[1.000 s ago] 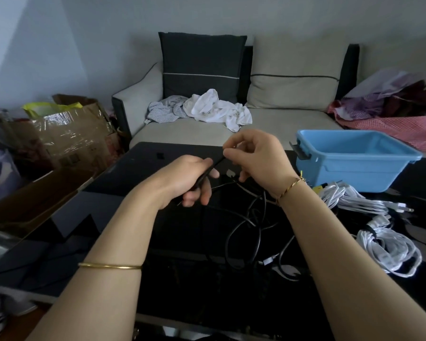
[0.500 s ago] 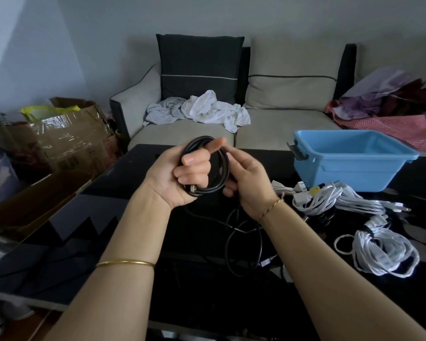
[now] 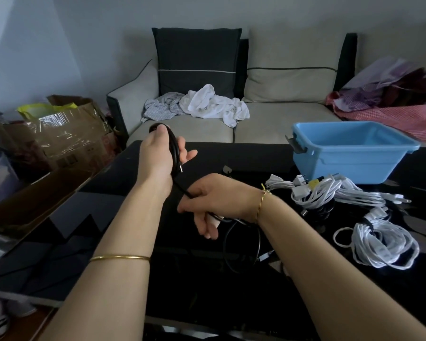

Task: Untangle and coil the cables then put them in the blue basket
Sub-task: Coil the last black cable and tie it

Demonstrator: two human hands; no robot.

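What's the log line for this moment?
step: coiling thin black cable | left hand: holds coil | right hand: grips loose length | blue plastic basket: no cables visible | white cable bundles: beside basket

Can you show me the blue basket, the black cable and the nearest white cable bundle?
blue basket (image 3: 349,163): head view, front wall.
black cable (image 3: 174,151): head view, coiled part held up.
nearest white cable bundle (image 3: 384,244): head view, middle of its loops.
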